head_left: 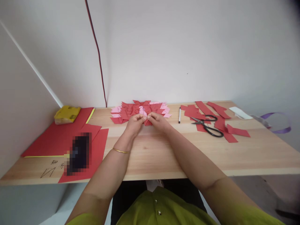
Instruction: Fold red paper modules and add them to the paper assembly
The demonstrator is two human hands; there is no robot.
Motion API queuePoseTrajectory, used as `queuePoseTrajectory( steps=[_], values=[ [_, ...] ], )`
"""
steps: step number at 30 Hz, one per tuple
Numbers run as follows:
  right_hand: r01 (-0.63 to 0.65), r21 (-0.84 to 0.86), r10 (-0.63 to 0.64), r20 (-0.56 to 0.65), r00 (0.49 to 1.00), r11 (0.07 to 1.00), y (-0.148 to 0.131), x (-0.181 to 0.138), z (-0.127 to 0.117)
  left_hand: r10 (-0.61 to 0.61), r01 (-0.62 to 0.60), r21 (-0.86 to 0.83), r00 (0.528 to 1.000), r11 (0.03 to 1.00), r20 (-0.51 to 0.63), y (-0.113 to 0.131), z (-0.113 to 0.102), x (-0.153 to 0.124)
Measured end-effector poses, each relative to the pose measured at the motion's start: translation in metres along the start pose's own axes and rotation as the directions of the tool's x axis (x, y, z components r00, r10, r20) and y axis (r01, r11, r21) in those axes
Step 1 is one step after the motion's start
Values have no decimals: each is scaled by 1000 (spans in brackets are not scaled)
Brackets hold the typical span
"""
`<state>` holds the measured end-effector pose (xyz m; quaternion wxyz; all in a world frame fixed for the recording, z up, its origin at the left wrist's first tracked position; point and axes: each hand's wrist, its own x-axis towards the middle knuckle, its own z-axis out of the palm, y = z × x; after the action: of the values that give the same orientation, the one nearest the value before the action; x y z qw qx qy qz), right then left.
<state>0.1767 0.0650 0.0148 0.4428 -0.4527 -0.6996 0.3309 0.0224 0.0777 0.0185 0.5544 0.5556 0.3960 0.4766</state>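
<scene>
- Because both hands are pinched narrow, the left hand (136, 123) and right hand (160, 121) seem to share what looks like a small pink paper piece (145, 115); uneven pressure could crease it askew, or a loose pinch could let it slip.
- That piece sits at the far middle of the table (150, 156), on the near side of the folded paper pile (128, 109); whether the fingers also touch the pile is too small to tell, but a careless push could crumple or scatter it.
- To the right, the scissors (202, 122) lie with blades parted and tips pointing left; a sideways sweep of the right hand could meet them.
- Red paper scraps (203, 107) lie around and under the scissors, so tugging one could tear it or drag the blades.
- Between pile and scraps, the pen (179, 116) could roll if knocked.
- At the near left, a dark object (81, 153) rests on a red sheet (99, 156); if the left forearm catches that sheet, both could slide off.
</scene>
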Motion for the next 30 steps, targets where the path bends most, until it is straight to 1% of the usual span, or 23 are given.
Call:
queuePoseTrajectory(
  steps=[3,6,9,11,15,19,21,26,30],
  values=[
    [-14,93,18,-41,999,996,4,2,-2,-56,44,-116,993,992,-105,-2,0,3],
    [-105,190,113,-31,993,976,6,2,-4,-134,90,-238,976,967,-174,-4,-1,5],
    [-184,180,184,13,983,966,4,1,-4,-159,95,-319,971,943,-181,-3,-1,5],
    [-181,147,181,10,983,973,2,0,-4,-161,95,-338,972,936,-173,-1,-1,5],
    [-156,103,161,-47,986,982,0,0,-4,-185,129,-349,974,928,-133,3,0,2],
    [-120,92,125,-54,991,989,1,0,-5,-197,158,-327,976,932,-89,4,0,1],
    [-96,91,102,-58,993,991,2,0,-5,-178,148,-284,981,947,-81,3,0,1],
    [-69,100,75,-48,996,993,2,0,-3,-79,75,-127,996,989,-29,-3,-1,3],
    [-48,72,51,-34,998,996,2,-1,-1,-2,2,-3,1000,1000,2,-6,-3,2]
  ],
)
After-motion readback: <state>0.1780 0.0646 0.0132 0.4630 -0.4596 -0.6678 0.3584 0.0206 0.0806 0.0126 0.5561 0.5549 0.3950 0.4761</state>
